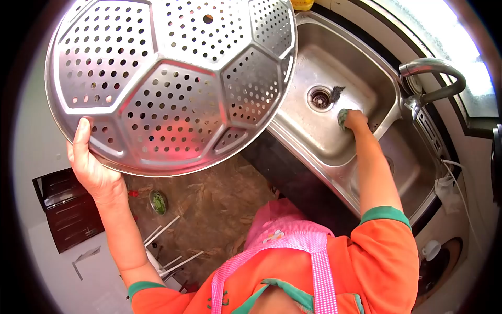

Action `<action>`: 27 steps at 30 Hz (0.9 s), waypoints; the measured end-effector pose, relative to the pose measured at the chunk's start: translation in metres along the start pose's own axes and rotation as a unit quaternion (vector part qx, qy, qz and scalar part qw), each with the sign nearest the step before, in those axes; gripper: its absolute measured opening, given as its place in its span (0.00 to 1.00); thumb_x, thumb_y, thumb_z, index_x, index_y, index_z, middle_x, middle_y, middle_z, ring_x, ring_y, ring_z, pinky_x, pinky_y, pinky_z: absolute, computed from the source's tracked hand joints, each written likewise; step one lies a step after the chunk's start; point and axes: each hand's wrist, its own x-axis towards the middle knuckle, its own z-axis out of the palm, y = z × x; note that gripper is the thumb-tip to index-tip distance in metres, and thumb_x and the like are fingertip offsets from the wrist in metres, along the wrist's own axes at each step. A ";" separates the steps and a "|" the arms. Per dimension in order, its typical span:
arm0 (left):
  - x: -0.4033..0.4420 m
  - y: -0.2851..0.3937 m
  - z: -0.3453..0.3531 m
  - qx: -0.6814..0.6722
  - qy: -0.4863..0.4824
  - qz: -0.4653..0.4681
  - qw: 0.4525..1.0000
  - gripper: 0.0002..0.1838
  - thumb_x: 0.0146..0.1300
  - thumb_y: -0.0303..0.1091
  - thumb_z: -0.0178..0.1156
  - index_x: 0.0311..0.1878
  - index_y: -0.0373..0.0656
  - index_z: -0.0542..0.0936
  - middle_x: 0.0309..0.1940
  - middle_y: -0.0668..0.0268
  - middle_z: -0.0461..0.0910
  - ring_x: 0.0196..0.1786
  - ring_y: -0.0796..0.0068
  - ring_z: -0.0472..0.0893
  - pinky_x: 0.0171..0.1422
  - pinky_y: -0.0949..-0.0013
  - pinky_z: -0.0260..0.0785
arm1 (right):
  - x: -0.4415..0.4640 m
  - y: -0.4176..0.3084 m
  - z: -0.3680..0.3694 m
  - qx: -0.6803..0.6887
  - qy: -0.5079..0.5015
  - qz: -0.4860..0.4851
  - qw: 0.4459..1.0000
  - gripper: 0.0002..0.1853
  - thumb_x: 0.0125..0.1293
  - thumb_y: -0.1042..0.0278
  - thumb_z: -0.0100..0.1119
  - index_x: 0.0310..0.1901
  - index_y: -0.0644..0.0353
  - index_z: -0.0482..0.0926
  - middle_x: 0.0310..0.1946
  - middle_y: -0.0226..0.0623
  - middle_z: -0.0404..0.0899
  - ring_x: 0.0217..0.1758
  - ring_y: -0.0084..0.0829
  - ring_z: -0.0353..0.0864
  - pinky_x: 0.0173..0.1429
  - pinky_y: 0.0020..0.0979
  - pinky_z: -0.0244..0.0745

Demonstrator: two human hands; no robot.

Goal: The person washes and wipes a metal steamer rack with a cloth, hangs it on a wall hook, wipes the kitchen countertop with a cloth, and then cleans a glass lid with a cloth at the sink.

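Note:
My left hand (94, 170) grips the lower left rim of a large round steamer tray (172, 112). This metal tray is full of punched holes, with raised ridges, and is held up tilted in front of me, left of the sink. Down in the steel sink basin (334, 149), my right hand (357, 120) is closed around a greenish scrubbing pad (342, 119). Just beyond the pad, a dark clump (337, 93) lies beside the drain (320, 98). Part of the pad is hidden by my fingers.
A curved faucet (436, 81) stands at the sink's right side, above a second basin (413, 157). On the brown floor (209, 209) sits a bowl of green leaves (158, 202), near several thin white legs (162, 233). A yellow object (302, 4) shows behind the sink.

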 end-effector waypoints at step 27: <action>0.004 -0.012 -0.025 -0.048 -0.004 -0.010 0.999 0.18 0.59 0.25 0.52 0.53 0.33 0.69 0.46 0.58 0.75 0.47 0.68 0.77 0.53 0.65 0.70 | -0.129 -0.106 0.012 0.435 -0.045 -0.109 0.893 0.20 0.49 0.64 0.56 0.46 0.60 0.77 0.39 0.50 0.79 0.45 0.41 0.77 0.51 0.32 0.69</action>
